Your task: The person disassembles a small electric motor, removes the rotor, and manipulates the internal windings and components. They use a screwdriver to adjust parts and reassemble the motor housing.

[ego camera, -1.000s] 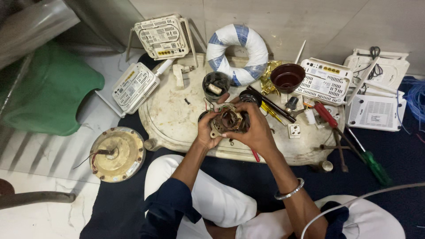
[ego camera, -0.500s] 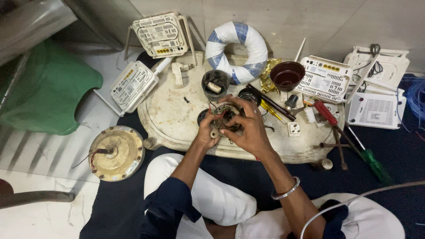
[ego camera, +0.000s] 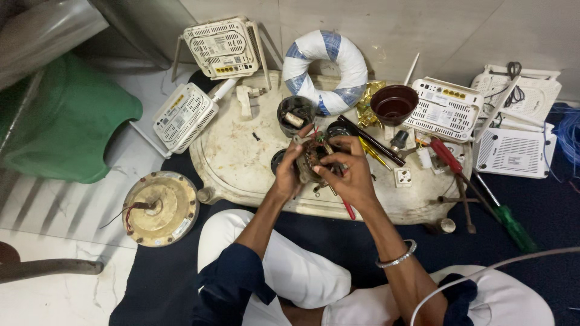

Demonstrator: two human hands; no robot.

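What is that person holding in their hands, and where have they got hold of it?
A small motor part with wires, held over the tray. The left hand grips its left side; the right hand grips its right side and top.

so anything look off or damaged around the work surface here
Yes: the round fan motor housing lies on the floor left of the stained tray with loose wires sticking out. Both hands, left hand and right hand, hold an opened motor part.

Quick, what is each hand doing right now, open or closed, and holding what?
Left hand: closed on the small motor part, held above the worn white tray.
Right hand: closed on the same motor part, fingers over its top.
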